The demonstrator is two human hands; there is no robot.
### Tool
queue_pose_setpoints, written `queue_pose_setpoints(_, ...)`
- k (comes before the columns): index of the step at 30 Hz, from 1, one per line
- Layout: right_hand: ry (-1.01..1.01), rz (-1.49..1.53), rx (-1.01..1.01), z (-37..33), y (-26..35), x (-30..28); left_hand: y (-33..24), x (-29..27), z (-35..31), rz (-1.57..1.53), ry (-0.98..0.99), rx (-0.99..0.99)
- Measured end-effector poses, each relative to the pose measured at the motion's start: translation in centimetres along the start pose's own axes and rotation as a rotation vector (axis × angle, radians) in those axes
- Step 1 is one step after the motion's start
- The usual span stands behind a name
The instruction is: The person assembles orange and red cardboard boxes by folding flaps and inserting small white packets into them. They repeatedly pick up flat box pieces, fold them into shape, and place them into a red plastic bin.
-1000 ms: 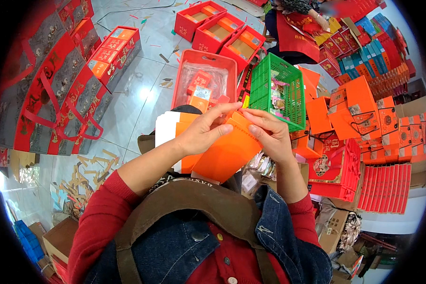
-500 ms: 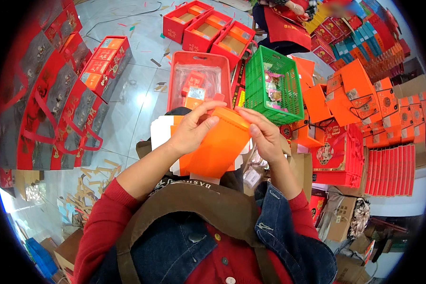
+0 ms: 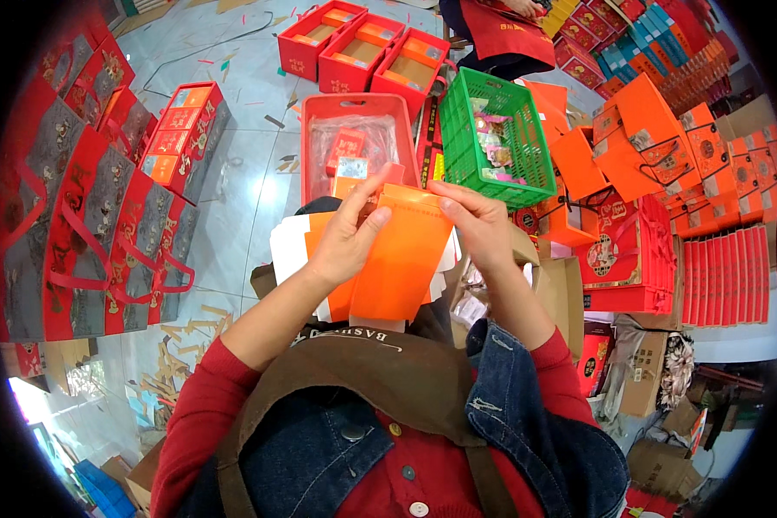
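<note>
An orange paper box (image 3: 401, 255) is held upright in front of my chest by both hands. My left hand (image 3: 347, 235) grips its upper left edge, thumb pressed on the front face. My right hand (image 3: 477, 224) pinches its upper right corner. Under the box lies a stack of flat orange and white card blanks (image 3: 295, 249) on my lap. My red sleeves and a brown apron strap fill the lower part of the view.
A red plastic crate (image 3: 358, 142) with small packets and a green basket (image 3: 496, 138) stand just ahead on the tiled floor. Open red gift boxes (image 3: 363, 47) lie beyond. Red handled bags (image 3: 78, 224) line the left. Orange folded boxes (image 3: 665, 138) pile up at right. Another person sits at the top.
The orange box has turned more upright and lifted toward me. My left thumb has shifted onto its front face; my right hand moved to its upper right corner.
</note>
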State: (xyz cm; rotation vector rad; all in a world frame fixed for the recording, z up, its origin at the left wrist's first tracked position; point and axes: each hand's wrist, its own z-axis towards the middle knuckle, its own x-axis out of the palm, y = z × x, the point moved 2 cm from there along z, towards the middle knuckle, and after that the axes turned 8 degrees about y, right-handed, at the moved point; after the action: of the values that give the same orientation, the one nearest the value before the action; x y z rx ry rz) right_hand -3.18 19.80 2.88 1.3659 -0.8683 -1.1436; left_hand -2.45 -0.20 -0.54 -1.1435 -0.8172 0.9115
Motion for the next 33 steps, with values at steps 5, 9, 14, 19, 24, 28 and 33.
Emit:
queue_pose_setpoints(5,-0.021,-0.193,-0.153,-0.6,0.5,1.7,-1.2,1.0,-0.1,0.039,-0.122,0.062)
queue_pose_setpoints(9,0.069,-0.084,-0.140,-0.3,0.1,0.3,-1.4,0.7,-0.1,-0.073,-0.054,-0.020)
queue_pose_setpoints(14,0.001,-0.064,-0.195,-0.7,0.1,0.9,-1.1,0.5,-0.1,-0.132,0.001,-0.010)
queue_pose_setpoints(19,-0.023,-0.367,-0.413,-0.2,0.7,1.1,-0.9,0.6,0.1,-0.045,0.003,-0.040)
queue_pose_setpoints(24,0.029,-0.182,-0.340,-0.2,1.1,1.0,-0.4,0.4,0.3,0.013,0.054,-0.021)
queue_pose_setpoints(28,0.056,-0.153,-0.337,-0.4,0.9,0.9,-2.0,1.0,0.1,-0.019,0.013,-0.010)
queue_pose_setpoints(33,0.112,-0.176,-0.375,0.5,2.7,1.4,-1.1,0.8,0.0,0.037,0.001,0.057)
